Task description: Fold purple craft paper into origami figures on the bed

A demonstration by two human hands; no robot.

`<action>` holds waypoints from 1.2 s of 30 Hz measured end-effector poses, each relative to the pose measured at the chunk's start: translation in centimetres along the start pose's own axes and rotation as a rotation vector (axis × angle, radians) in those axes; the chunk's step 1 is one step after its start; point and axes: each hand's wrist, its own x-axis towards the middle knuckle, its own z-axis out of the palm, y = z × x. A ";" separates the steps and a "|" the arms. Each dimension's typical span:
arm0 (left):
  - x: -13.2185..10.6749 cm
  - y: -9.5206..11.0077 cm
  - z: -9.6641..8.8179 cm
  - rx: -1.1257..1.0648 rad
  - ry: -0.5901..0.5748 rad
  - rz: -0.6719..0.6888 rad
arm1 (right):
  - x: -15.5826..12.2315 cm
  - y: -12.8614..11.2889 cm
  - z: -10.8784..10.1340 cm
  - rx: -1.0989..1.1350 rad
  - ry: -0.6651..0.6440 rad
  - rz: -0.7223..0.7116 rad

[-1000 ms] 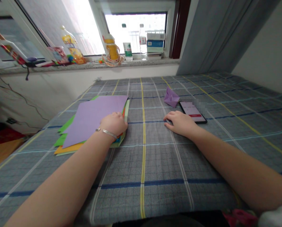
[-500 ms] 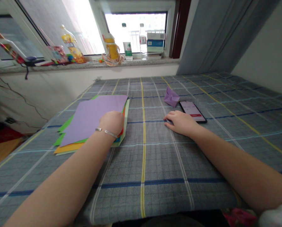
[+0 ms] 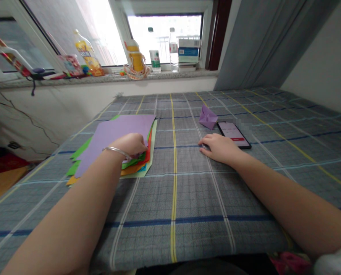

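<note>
My left hand, with a silver bangle at the wrist, is closed at the near right corner of a stack of coloured paper. Its fingers pinch the top purple sheet of paper, whose near edge is partly hidden by the hand and forearm. Below it, green, orange and red sheets show, fanned unevenly. My right hand lies palm down on the checked cloth, fingers apart and holding nothing. Just beyond it are a black-edged phone with a lit screen and a small folded purple paper shape.
Grey checked cloth covers the surface under both hands. On the windowsill behind stand several bottles, a yellow drinking cup, a white and green tube and stacked boxes. A grey curtain hangs at right.
My left hand has shifted slightly left and turned, drawing the purple sheet's near corner back so more coloured sheets show beneath. My right hand has stayed in place.
</note>
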 end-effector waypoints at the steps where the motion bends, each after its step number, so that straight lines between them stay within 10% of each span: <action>1: -0.1 -0.2 -0.3 -0.027 -0.103 -0.035 | 0.0 0.0 0.0 0.006 -0.001 0.000; 10: 1.2 -2.2 -0.1 -0.399 -0.155 -0.016 | 0.0 0.3 0.2 0.043 -0.011 0.023; 15: 1.2 -1.0 0.5 -0.199 -0.137 0.044 | 0.1 0.3 0.1 0.046 -0.020 0.024; 18: -0.1 0.7 1.2 0.215 0.156 0.175 | 0.1 0.2 0.0 0.053 -0.020 0.023; 26: -4.0 6.2 3.8 0.312 0.506 0.398 | 0.0 -0.1 0.1 0.125 0.075 0.070; 36: -5.3 8.8 6.0 -0.077 0.228 0.728 | 0.1 -1.0 1.1 0.160 0.116 -0.318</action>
